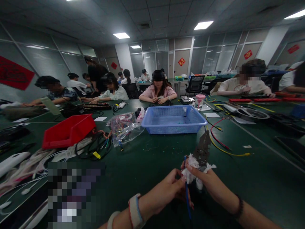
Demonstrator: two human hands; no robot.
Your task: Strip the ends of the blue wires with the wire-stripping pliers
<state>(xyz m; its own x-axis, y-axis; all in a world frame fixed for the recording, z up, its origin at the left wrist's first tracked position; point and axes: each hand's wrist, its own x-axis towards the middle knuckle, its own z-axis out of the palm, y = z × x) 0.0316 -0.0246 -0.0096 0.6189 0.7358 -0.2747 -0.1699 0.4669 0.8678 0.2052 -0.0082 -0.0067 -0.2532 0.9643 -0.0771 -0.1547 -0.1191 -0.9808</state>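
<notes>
My left hand is closed at the lower middle of the view, pinching a thin blue wire that runs nearly upright through the fingers. Close beside it, my right hand wraps round a wire stripper, whose dark, notched metal head points up and away from me. Crumpled white tissue lies around the tool's handles, between the two hands. The hands almost touch; the handles are mostly hidden by fingers and tissue.
Beyond my hands stands a blue plastic basket. Left of it lie a clear bag of wires, a red bin and tangled cables. Yellow and red wires lie to the right. Several people sit around the green table.
</notes>
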